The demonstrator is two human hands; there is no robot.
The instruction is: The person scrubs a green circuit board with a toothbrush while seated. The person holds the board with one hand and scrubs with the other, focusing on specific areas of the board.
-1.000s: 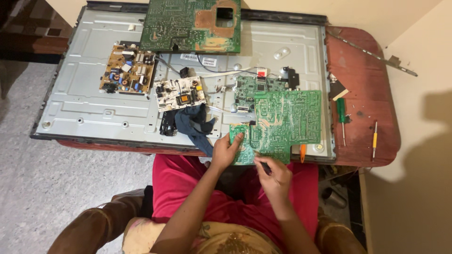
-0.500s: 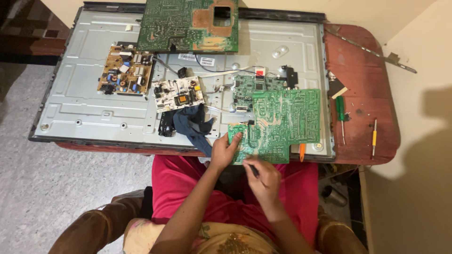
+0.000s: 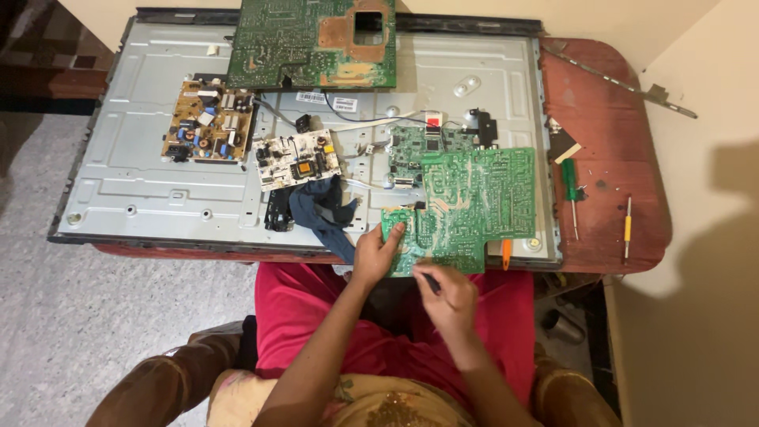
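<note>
**Hands on the green board at the near edge**

Left hand (image 3: 375, 255) grips the near-left corner of the green board (image 3: 474, 207), fingers curled over its edge and thumb against it. Right hand (image 3: 451, 296) is closed loosely around a thin dark tool (image 3: 429, 279), whose tip sits at the board's near edge; what kind of tool it is I cannot tell.

This board lies flat at the near right of the metal panel (image 3: 142, 182), partly covering a smaller green board (image 3: 411, 146), its near edge overhanging toward the person's lap. Its outline is stepped: a wide block on the right and a narrower tongue running to the near-left corner. The long axis runs left to right across the panel, solder side up.

By the look of it the board is light and stiff, but thin and likely fragile: flexing could crack traces, and the solder points may prick. Its edges and bare corners seem the safest places to hold, as the left hand does now.

A blue cloth (image 3: 324, 213) lies just left of the hands. A green screwdriver (image 3: 570, 186) and a yellow one (image 3: 627, 225) rest well apart on the red table (image 3: 609, 111).
</note>
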